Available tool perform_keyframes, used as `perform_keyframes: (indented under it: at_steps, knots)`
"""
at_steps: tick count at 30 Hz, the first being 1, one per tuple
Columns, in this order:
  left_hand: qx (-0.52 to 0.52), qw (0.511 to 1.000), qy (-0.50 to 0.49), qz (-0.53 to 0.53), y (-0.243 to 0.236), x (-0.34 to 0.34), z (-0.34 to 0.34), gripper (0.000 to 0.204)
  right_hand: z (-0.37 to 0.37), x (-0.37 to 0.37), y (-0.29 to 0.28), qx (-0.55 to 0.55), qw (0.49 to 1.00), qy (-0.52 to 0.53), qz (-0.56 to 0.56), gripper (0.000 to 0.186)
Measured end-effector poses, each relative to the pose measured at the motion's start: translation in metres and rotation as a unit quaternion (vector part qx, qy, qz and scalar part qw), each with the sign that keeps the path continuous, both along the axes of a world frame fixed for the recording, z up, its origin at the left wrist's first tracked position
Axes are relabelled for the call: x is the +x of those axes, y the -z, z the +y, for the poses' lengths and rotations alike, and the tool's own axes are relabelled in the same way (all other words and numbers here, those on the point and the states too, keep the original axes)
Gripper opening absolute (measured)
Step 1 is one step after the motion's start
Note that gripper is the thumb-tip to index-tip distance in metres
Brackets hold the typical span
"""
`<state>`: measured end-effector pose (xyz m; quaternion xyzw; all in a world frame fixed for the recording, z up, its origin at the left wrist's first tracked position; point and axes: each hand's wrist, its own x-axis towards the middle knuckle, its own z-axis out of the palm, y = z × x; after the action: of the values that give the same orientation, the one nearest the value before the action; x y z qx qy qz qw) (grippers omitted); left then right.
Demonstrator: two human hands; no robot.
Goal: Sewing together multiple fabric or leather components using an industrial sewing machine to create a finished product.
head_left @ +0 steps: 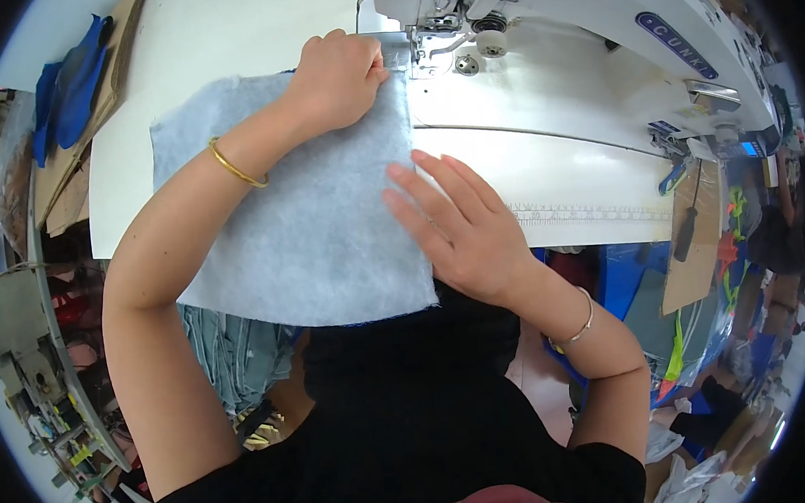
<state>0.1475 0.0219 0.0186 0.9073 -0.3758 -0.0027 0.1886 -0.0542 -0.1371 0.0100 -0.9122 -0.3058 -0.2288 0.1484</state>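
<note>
A pale blue-grey fabric panel (318, 229) with a darker blue lower edge lies on the white sewing table, its near end reaching past the table's front edge. My left hand (337, 78) is closed at its far right corner, fingers curled down against the cloth; the fingertips are partly hidden. Just beyond that hand stands the sewing machine's needle and presser foot area (413, 53). My right hand (460, 220) is open, fingers spread, with the fingertips over or beside the panel's right edge; whether they touch it I cannot tell.
The white sewing machine head (582, 28) spans the back right. A ruler scale (584, 213) runs along the front of the table (490, 168). Dark blue pieces (79, 87) lie on cardboard at far left. Grey-green cloth pieces (238, 354) hang below; a screwdriver (688, 225) is at right.
</note>
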Motion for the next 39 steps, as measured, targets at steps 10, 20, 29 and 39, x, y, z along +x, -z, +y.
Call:
perform_keyframes:
  at_steps: [10,20,29,39]
  knots:
    - [-0.016,1.0,0.008,-0.004,0.005,0.002,-0.001,0.018,-0.017,0.079,0.009,-0.067,0.992,-0.028,-0.106,0.029]
    - [-0.022,0.998,0.041,-0.051,0.013,0.008,-0.019,0.018,-0.034,0.087,0.013,-0.078,0.997,0.006,-0.026,0.019]
    - [0.014,0.997,-0.022,0.074,-0.002,0.003,-0.027,0.01,-0.037,0.085,0.014,-0.067,0.998,0.021,0.0,0.016]
    - [-0.019,0.994,-0.048,0.094,0.01,0.015,-0.024,0.009,-0.038,0.093,0.01,-0.056,0.998,0.016,-0.005,0.012]
